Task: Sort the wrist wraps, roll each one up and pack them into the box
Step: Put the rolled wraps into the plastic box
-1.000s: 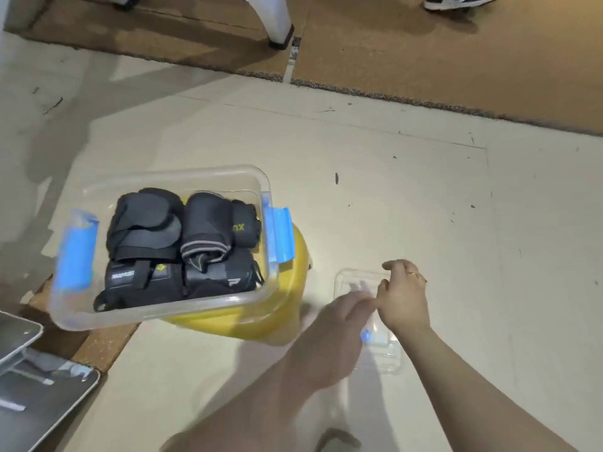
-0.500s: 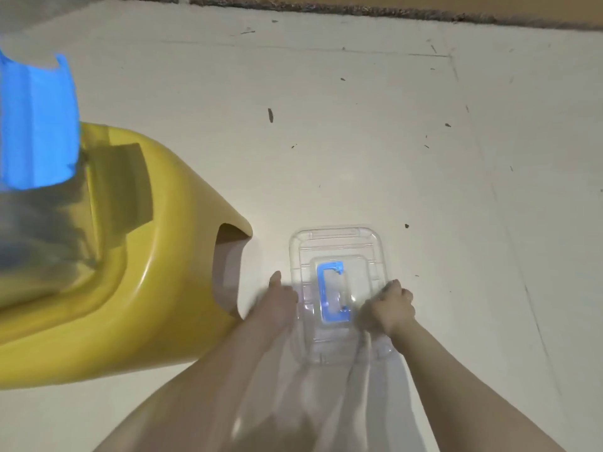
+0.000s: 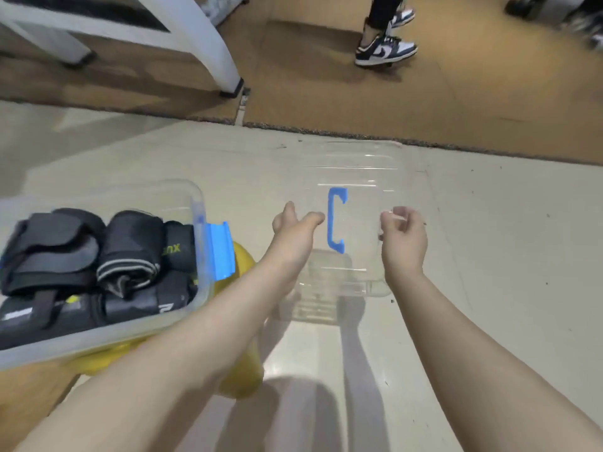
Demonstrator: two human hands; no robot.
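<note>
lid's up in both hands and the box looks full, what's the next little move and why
Probably carry the clear lid leftward over the box and line it up. The left hand and right hand hold its sides, and the rolled wrist wraps already fill the open box.

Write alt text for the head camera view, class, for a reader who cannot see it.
Two bare hands, left hand and right hand, hold a clear lid with a blue handle above the floor. At left, a clear box packed with rolled black wrist wraps sits on a yellow stool.

Pale floor (image 3: 489,288), brown carpet (image 3: 456,102)
</note>
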